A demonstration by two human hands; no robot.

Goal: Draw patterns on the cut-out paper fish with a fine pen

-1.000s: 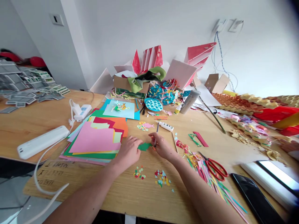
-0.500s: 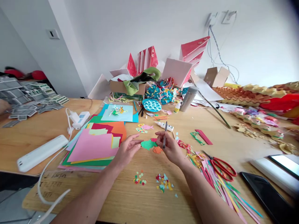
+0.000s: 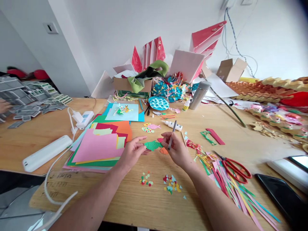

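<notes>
A small green paper fish is held just above the wooden table, between both hands. My left hand pinches its left end with thumb and fingers. My right hand is closed around a thin grey pen that points up and away, and its fingers also touch the fish's right end. An orange paper piece lies under the right hand. Two little heaps of coloured paper bits lie on the table nearer to me.
A stack of coloured paper sheets lies left of my hands. Red scissors rest on paper strips at the right, near a black phone. A glue bottle, paper fish and craft boxes stand beyond. Another person's hand shows at far left.
Both hands lifted the green paper fish off the table and now hold it between them. The pen tilted upright in the right hand. The camera view shifted slightly.
</notes>
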